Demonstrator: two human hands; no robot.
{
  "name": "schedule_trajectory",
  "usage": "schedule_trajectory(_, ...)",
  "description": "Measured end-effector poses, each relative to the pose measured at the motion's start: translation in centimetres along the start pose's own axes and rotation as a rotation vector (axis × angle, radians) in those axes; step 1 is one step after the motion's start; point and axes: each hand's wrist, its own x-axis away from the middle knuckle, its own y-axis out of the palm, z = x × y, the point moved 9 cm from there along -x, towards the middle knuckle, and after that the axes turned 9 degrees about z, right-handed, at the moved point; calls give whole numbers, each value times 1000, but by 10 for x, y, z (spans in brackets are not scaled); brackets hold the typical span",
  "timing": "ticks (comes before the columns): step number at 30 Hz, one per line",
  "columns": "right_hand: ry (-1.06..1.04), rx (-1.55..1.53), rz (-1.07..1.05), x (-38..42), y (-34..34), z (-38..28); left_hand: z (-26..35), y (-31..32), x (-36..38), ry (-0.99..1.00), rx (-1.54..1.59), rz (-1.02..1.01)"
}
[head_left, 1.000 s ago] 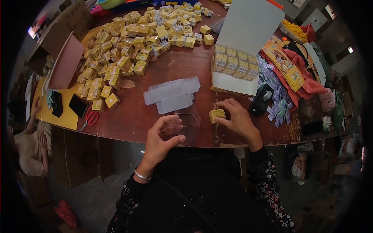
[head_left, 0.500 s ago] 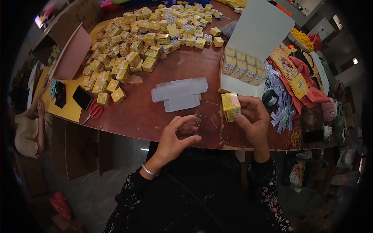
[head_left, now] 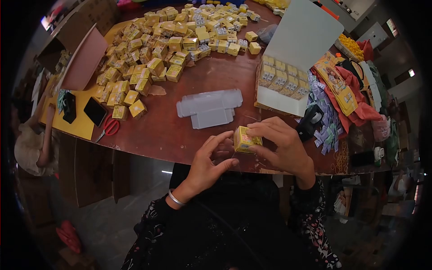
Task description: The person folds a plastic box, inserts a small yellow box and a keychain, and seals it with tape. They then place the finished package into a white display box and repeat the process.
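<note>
Right hand (head_left: 283,146) is pinching a small yellow cardboard box (head_left: 245,138) just above the near edge of the round brown wooden table (head_left: 180,130). Left hand (head_left: 209,159) sits right beside it, fingers curled around a clear plastic sleeve (head_left: 225,150) that's hard to make out. Flat clear plastic blanks (head_left: 209,108) lie just beyond, then a big heap of yellow boxes (head_left: 157,49).

Both hands bare, no gloves, no rings visible. Left hand (head_left: 208,163): thin silver bangle (head_left: 174,198) at the wrist. Right hand (head_left: 282,146): no wristwear visible. Sleeves (head_left: 148,234) long, black fabric with a small pink-and-white floral print, same on both arms. Torso garment plain black.
</note>
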Motion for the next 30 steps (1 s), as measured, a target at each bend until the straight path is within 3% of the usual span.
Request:
schedule_trajectory(9, 118, -110, 17, 9, 22, 17, 4, 2, 2, 21, 67, 12)
schedule_trajectory(12, -89, -19, 89, 12, 26, 7, 0, 2, 2, 1, 134, 21)
schedule_trajectory(15, 46, -8, 199, 10, 9, 1, 9, 1, -1, 52, 167, 28)
schedule_trajectory(18, 539, -625, 308, 39, 24, 33, 13, 3, 0, 64, 206, 20)
schedule_trajectory(19, 539, -724, 197, 48, 40, 35, 13, 5, 0, 58, 223, 12)
schedule_trajectory(25, 465, -887, 329, 57, 55, 29, 14, 10, 2, 95, 188, -49)
schedule_trajectory(30, 372, -759, 398, 56, 47, 22, 15, 7, 0, 121, 264, -81)
